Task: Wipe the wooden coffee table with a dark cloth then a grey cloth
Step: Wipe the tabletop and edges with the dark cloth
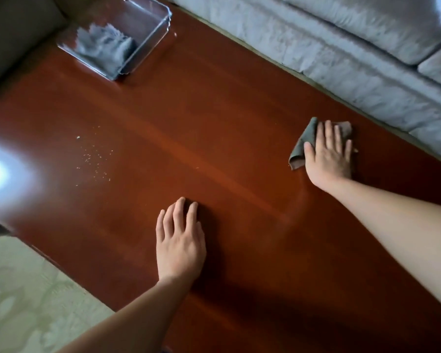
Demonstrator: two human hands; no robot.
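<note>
1. Head view, far left: a scatter of crumbs (94, 156) lies on the coffee table (214, 118), near the glare spot. Nothing has swept that patch yet, so I'd say the left side isn't done.
2. Back left corner: a clear tray (145, 29) with the grey cloth (105, 50) bunched inside. It's well away from both hands, so the second pass hasn't begun.
3. Near the front edge, the left hand (180, 240) lies flat on the bare wood with its fingers straight and a bit spread. It holds nothing and looks like it's just bracing.
4. Right side, near the sofa (341, 59): the right hand (327, 154) presses flat on the dark cloth (301, 149), fingers straight rather than curled round it. The cloth is crumpled under the palm and pokes out past the thumb.
5. My guess on progress: early to midway through the dark-cloth pass. The crumbs and the whole grey-cloth wipe are left.
6. Writing or brands: none I can read anywhere.
</note>
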